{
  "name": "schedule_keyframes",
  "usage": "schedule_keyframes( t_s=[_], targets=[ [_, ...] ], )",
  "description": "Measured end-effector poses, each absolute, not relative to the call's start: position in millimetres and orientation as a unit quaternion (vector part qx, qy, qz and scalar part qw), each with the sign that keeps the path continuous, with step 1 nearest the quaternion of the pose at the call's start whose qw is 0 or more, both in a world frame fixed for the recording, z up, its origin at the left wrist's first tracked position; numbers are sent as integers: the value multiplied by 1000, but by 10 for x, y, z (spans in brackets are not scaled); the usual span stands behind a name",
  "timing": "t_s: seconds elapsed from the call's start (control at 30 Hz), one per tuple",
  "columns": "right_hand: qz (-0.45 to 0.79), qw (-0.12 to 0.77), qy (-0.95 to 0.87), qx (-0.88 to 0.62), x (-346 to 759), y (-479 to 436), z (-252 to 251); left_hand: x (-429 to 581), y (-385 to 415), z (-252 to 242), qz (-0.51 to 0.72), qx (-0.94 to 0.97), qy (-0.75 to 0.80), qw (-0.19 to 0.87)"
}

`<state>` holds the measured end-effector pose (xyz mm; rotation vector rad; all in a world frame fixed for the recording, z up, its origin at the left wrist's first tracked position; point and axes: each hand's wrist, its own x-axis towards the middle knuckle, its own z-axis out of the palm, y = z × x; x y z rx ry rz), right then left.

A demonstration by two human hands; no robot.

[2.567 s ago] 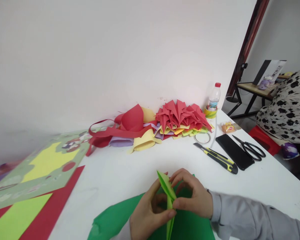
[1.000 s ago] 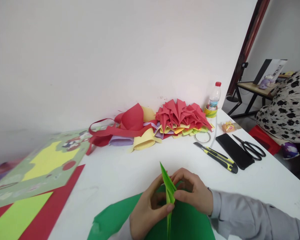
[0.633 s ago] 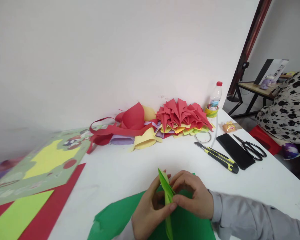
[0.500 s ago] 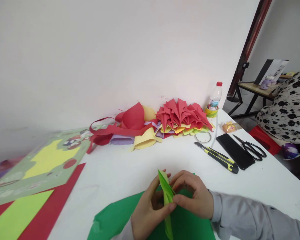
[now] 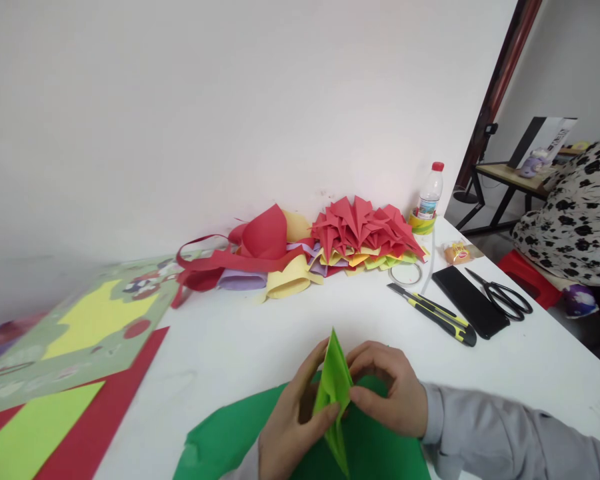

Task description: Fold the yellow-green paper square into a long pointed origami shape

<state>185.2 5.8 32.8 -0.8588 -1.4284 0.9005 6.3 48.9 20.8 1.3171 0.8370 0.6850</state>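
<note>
A folded piece of bright green paper stands upright between my two hands, its sharp tip pointing up. My left hand grips it from the left, thumb pressed on the near face and fingers behind. At its right edge, my right hand pinches the paper between thumb and fingers. Beneath both hands lies a dark green sheet on the white table.
Red folded paper pieces are heaped against the wall, beside curled red paper. To the right lie a utility knife, a black flat case, scissors and a bottle. Coloured sheets lie left. A person in patterned clothing is far right.
The green paper has turned so its broad folded face shows, and its tip has moved slightly right and up. My left thumb has shifted left onto that face.
</note>
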Motion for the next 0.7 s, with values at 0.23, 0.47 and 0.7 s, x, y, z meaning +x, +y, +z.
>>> schedule_keyframes(
  t_s=[0.23,0.47,0.7],
  targets=[
    [367,596,-564,-437,1859,23,367,29,487,204,365,512,358,690],
    [315,578,-542,-522,1832,34,312,48,481,184,370,469,300,744],
    [269,569,-590,-506,1854,95,280,35,481,319,357,412,276,792]
  ],
)
